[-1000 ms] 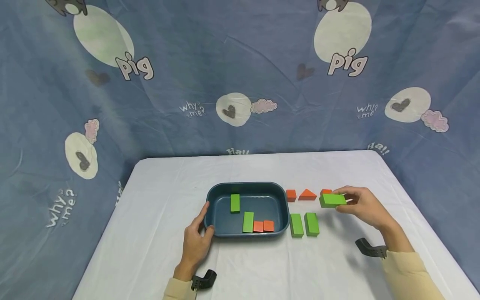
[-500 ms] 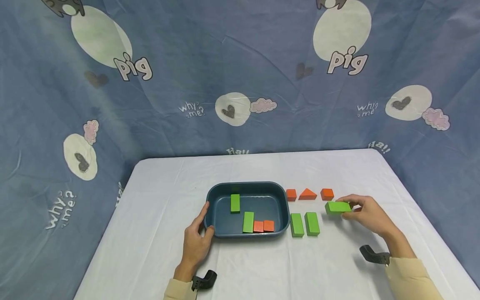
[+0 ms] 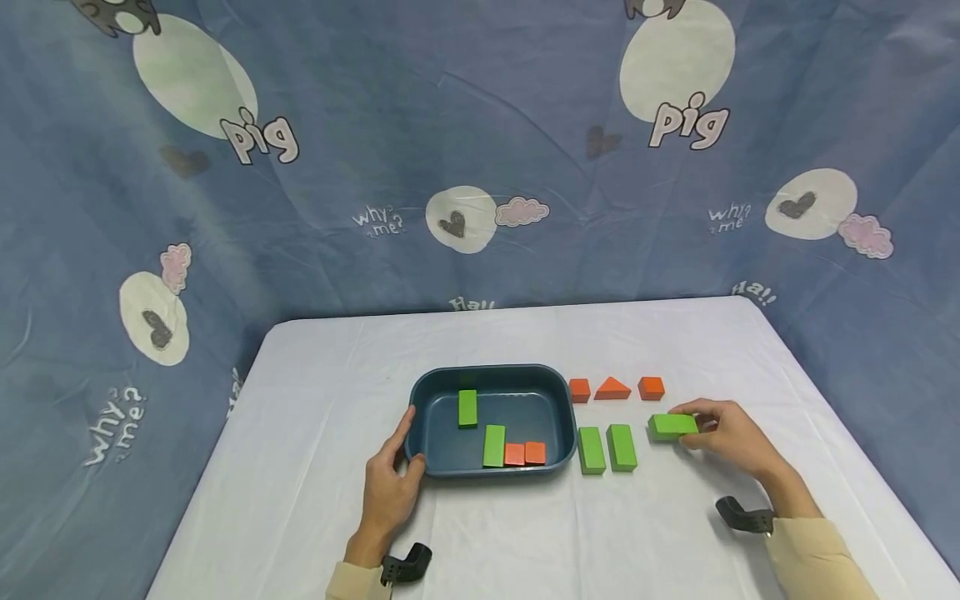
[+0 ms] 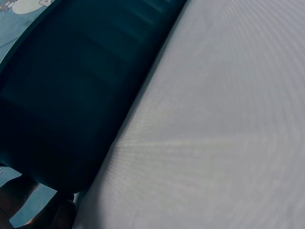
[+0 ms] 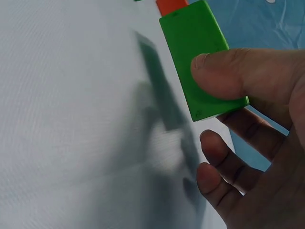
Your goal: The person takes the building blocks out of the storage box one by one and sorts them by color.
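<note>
Spreading its fingers against the left end of the tray [image 3: 528,414], in the head view the left hand [image 3: 391,485] probably steadies it; the right hand [image 3: 732,435] pinches a green block [image 3: 670,427] toward the right edge of the table [image 3: 540,533]. Left wrist: dark fingers meet the tray's corner. Right wrist: thumb across one end, presumably keeping the other unobstructed.

Five green blocks [image 3: 622,447]; four squarish orange blocks [image 3: 652,388]; one triangle [image 3: 612,389]; one tray [image 3: 442,448].
</note>
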The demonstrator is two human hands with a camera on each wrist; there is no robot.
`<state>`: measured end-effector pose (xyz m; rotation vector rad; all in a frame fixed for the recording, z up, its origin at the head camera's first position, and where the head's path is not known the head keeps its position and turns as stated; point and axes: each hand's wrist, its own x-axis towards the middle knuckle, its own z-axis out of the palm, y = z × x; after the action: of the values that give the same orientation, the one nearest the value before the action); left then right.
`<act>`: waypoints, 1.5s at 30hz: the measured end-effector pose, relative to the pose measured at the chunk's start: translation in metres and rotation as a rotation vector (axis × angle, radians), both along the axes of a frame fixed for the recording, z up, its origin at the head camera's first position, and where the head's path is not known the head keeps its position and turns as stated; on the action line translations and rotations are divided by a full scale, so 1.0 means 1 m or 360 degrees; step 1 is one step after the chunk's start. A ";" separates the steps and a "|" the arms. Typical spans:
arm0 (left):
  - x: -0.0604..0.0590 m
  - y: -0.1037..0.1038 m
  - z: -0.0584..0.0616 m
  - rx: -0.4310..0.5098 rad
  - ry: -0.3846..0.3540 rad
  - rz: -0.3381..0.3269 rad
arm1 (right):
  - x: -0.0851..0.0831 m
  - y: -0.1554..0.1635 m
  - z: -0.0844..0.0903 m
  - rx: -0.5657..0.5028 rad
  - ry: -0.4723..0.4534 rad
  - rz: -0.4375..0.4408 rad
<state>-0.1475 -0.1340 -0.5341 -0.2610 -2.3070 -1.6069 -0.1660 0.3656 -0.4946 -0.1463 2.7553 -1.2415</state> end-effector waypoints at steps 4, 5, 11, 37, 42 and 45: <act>-0.005 -0.005 -0.016 0.0010 0.0040 -0.0041 | 0.000 -0.001 -0.004 0.0071 0.0021 -0.0015; -0.005 -0.006 -0.017 0.0012 0.0049 -0.0050 | 0.000 -0.002 -0.004 0.0088 0.0027 -0.0021; -0.006 -0.007 -0.016 -0.0012 0.0100 -0.0064 | -0.001 -0.004 -0.005 0.0125 0.0037 -0.0035; -0.003 -0.008 -0.017 -0.0017 0.0085 -0.0022 | -0.004 -0.015 -0.007 0.0121 -0.0035 -0.0014; -0.001 -0.002 -0.005 -0.0021 0.0083 -0.0008 | -0.005 -0.013 -0.003 0.0114 -0.0018 0.0022; 0.003 0.002 0.009 -0.0003 0.0090 -0.0025 | -0.005 -0.012 0.003 0.0088 0.0016 0.0023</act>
<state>-0.1449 -0.1321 -0.5249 -0.3218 -2.2700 -1.5844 -0.1715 0.3535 -0.4921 -0.1677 2.7887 -1.1632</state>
